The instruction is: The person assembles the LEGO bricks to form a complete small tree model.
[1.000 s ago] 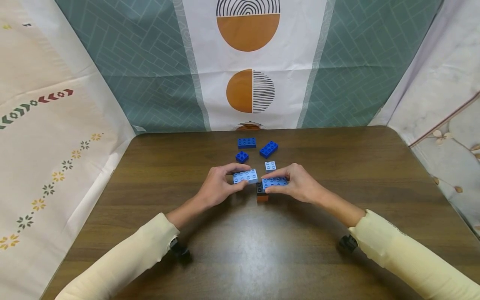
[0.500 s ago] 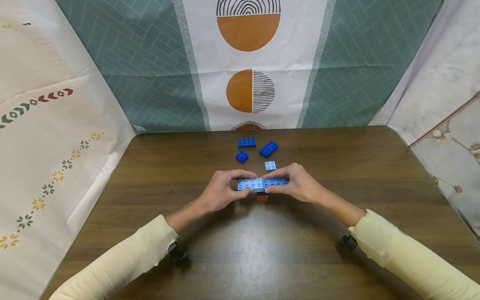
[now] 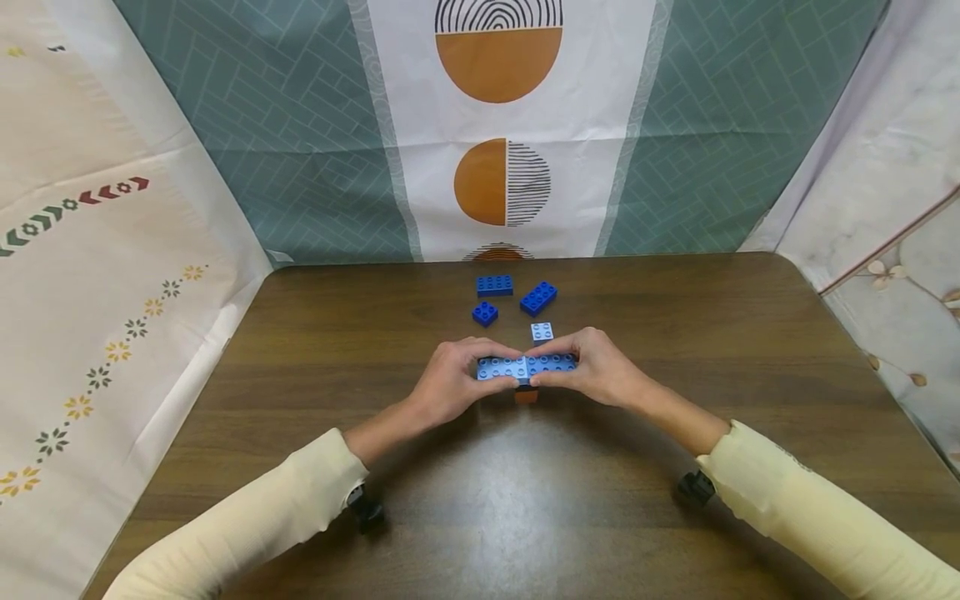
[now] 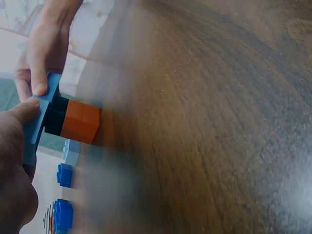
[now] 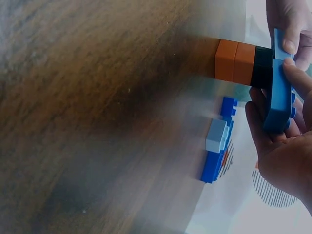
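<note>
In the head view my left hand [image 3: 448, 379] pinches a light blue building brick [image 3: 498, 368] between thumb and fingers. My right hand [image 3: 604, 365] pinches a second light blue brick [image 3: 553, 363] the same way. The two bricks meet end to end in one line, their studs facing up. Beneath the join stands a short tower, with a black brick [image 4: 56, 115] on top and orange bricks [image 4: 82, 121] below, as the left wrist view shows. Both light blue bricks overhang the tower, one to each side. Thumb tips of both hands come close together at the join.
Behind the hands lies a small pale blue brick [image 3: 542, 332]. Farther back are a small dark blue brick [image 3: 485, 314] and two longer dark blue bricks, one straight [image 3: 494, 286] and one angled [image 3: 538, 298]. A patterned cloth [image 3: 315, 167] hangs behind the wooden table [image 3: 480, 517].
My left hand has brought its light blue brick right and down onto the black brick, against the other light blue brick. My right hand has stayed in place.
</note>
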Motion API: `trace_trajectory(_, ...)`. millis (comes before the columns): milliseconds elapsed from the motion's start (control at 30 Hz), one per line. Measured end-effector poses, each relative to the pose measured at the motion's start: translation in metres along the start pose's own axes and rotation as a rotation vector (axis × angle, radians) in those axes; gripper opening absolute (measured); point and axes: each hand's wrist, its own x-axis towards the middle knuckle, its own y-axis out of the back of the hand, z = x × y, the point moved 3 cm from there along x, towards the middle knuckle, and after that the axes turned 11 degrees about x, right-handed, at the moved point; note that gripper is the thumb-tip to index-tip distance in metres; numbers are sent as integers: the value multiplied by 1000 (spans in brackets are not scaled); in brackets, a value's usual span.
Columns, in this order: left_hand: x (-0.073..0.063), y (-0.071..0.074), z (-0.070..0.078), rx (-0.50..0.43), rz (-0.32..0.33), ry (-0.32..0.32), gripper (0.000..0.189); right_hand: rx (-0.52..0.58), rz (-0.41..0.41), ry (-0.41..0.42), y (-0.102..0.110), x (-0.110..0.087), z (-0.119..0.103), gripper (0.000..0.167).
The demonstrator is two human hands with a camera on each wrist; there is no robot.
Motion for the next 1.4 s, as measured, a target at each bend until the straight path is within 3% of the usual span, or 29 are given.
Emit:
trace_trajectory(300,2,-7,1,-51,40,5,29,2,24,10,-3,-1,-1,33)
trace_trajectory(933,-3,-17,-2,28,96,4,34,-15,66,21,-8,-2,3,39)
trace_trajectory(1167,-7,-21,-3,20,96,50,37,-20,78,-5,-10,-2,4,41)
trace_trajectory(1400,-9,-21,-1,45,91,40,38,-37,76,11,-9,-1,5,41)
